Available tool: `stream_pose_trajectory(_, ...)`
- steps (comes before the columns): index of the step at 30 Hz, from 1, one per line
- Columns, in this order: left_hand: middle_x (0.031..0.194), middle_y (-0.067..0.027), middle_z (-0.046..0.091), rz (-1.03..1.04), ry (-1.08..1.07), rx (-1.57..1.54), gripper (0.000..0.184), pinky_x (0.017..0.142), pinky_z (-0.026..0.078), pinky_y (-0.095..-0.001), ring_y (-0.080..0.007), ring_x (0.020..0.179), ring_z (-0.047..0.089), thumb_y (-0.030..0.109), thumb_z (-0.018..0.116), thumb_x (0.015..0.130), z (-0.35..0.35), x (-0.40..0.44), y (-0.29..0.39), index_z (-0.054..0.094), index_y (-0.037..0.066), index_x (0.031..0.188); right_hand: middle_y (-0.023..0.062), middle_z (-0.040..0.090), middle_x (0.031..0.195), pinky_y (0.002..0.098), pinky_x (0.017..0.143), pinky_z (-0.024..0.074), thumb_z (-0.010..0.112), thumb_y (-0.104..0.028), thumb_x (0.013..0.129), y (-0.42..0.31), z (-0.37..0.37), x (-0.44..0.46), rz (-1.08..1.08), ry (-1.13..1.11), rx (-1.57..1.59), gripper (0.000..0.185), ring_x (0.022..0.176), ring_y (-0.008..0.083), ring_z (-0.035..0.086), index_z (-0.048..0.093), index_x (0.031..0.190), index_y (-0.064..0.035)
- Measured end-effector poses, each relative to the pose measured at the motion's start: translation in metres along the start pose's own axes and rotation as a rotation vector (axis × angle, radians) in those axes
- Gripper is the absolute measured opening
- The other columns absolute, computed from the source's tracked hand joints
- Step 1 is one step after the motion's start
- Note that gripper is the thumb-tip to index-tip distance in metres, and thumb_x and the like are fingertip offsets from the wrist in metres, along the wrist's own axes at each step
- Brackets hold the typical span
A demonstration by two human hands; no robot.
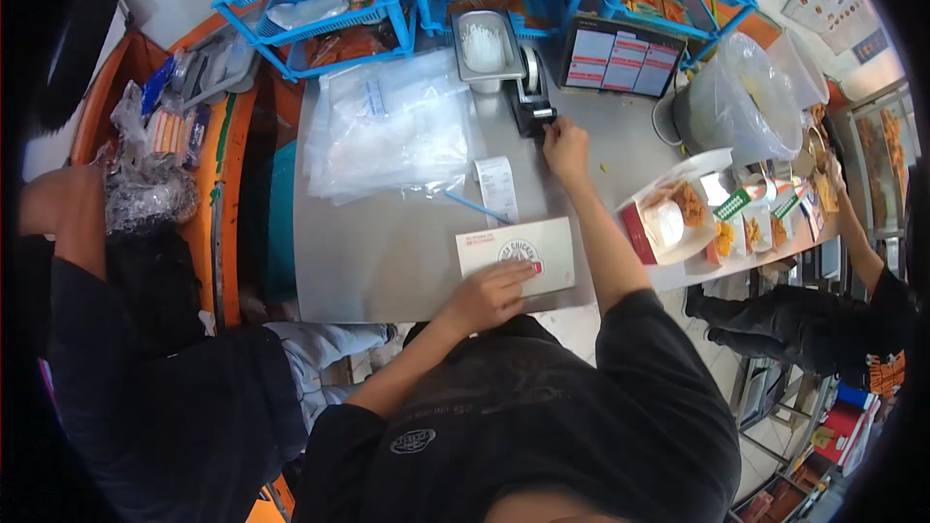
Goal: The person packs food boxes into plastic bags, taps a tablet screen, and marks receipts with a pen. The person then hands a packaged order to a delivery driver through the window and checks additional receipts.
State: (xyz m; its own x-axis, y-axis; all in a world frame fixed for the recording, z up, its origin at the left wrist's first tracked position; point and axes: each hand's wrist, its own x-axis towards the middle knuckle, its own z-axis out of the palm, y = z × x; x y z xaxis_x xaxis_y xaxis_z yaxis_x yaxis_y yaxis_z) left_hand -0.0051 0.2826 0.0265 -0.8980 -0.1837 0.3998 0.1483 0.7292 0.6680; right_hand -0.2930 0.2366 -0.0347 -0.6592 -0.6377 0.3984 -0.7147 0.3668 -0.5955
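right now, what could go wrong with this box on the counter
The closed box lies near the counter's front edge, so a hard push from the left hand might slide it off. The right hand's fingers are at the front end of the tape dispenser, where a cutting edge, if there is one, could nick them. Swinging the right arm outward may knock the open food box.

The tape dispenser (531,108) lies between the plastic bags (387,126) and tablet (623,58), behind the box (517,257).
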Motion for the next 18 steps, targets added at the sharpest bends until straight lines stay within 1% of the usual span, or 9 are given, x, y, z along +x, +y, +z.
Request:
stream_pose_trajectory(1,0.116,-0.0105,0.063,0.016,-0.011,0.005,0.022,0.097,0.047,-0.0379,-0.0262,0.111,0.059,0.004,0.068,0.07,-0.001,0.001,-0.001,0.067,0.0,0.091,0.0252,0.059,0.075,0.0413,0.062,0.0456,0.068,-0.015,0.08,0.003,-0.001,-0.001,0.055,-0.041,0.06,0.019,0.069,0.0395,0.058,0.063,0.082,0.003)
stream_pose_trajectory(4,0.117,-0.011,0.063,-0.005,0.038,0.056,0.013,0.098,0.046,-0.0393,-0.028,0.11,0.059,0.007,0.07,0.068,0.01,-0.004,-0.003,0.063,0.001,0.076,0.0212,0.063,0.076,0.0383,0.062,0.0471,0.065,-0.014,0.084,-0.034,-0.051,-0.018,0.154,-0.136,0.094,0.018,0.068,0.0347,0.062,0.064,0.088,0.0032)
stream_pose_trajectory(7,0.116,-0.0124,0.06,0.072,-0.034,0.115,0.012,0.099,0.043,-0.0422,-0.0309,0.116,0.053,0.008,0.067,0.067,0.004,-0.004,0.0,0.058,0.001,0.07,0.0127,0.065,0.075,0.0331,0.06,0.0481,0.06,-0.01,0.088,-0.051,-0.1,-0.078,0.001,-0.028,0.596,0.016,0.064,0.0228,0.063,0.065,0.095,0.0033)
stream_pose_trajectory(9,0.118,-0.0138,0.057,0.074,-0.065,0.115,0.012,0.1,0.042,-0.0429,-0.0319,0.118,0.049,0.007,0.067,0.067,0.003,-0.003,0.003,0.058,0.0,0.072,0.0047,0.064,0.074,0.0264,0.06,0.0477,0.056,-0.006,0.09,-0.079,-0.152,-0.129,0.288,-0.19,0.531,0.015,0.065,0.0114,0.058,0.066,0.097,0.003)
stream_pose_trajectory(10,0.12,-0.0142,0.056,0.082,-0.085,0.108,0.013,0.1,0.042,-0.0428,-0.0322,0.119,0.047,0.006,0.067,0.067,0.003,-0.003,0.0,0.058,0.0,0.074,0.0034,0.062,0.074,0.0225,0.06,0.0462,0.056,-0.002,0.089,-0.073,-0.156,-0.158,0.381,-0.299,0.632,0.027,0.064,0.0072,0.055,0.062,0.115,0.0014)
stream_pose_trajectory(11,0.121,-0.0146,0.054,0.094,-0.106,0.102,0.013,0.101,0.041,-0.0428,-0.0326,0.12,0.046,0.006,0.067,0.068,0.003,-0.002,-0.002,0.059,0.0,0.076,0.0054,0.062,0.074,0.0221,0.06,0.0466,0.053,0.004,0.087,-0.084,-0.161,-0.181,0.511,-0.345,0.72,0.051,0.063,0.0077,0.056,0.043,0.137,-0.0009)
stream_pose_trajectory(12,0.122,-0.0145,0.053,0.034,-0.062,0.054,0.014,0.1,0.041,-0.043,-0.033,0.12,0.046,0.005,0.067,0.069,0.005,-0.004,-0.001,0.059,0.001,0.079,0.0066,0.061,0.073,0.0236,0.058,0.0476,0.052,0.009,0.085,-0.093,-0.165,-0.197,0.609,-0.415,0.801,0.077,0.062,0.0095,0.056,0.01,0.149,-0.0051)
stream_pose_trajectory(14,0.123,-0.0142,0.051,-0.074,0.019,-0.043,0.016,0.1,0.042,-0.0434,-0.0339,0.118,0.047,0.004,0.067,0.07,0.008,-0.005,0.001,0.059,0.002,0.084,0.0085,0.061,0.072,0.025,0.057,0.0492,0.054,0.011,0.083,-0.105,-0.158,-0.216,0.69,-0.367,0.899,0.093,0.063,0.0125,0.058,-0.01,0.147,-0.0077)
stream_pose_trajectory(18,0.119,-0.0156,0.053,-0.056,-0.027,-0.01,0.013,0.1,0.042,-0.0432,-0.0358,0.117,0.049,0.005,0.068,0.073,0.002,-0.002,0.006,0.06,0.002,0.083,0.0104,0.061,0.073,0.0262,0.058,0.0512,0.056,0.011,0.083,-0.103,-0.138,-0.225,0.74,-0.332,0.964,0.1,0.064,0.0144,0.06,-0.021,0.144,-0.0092)
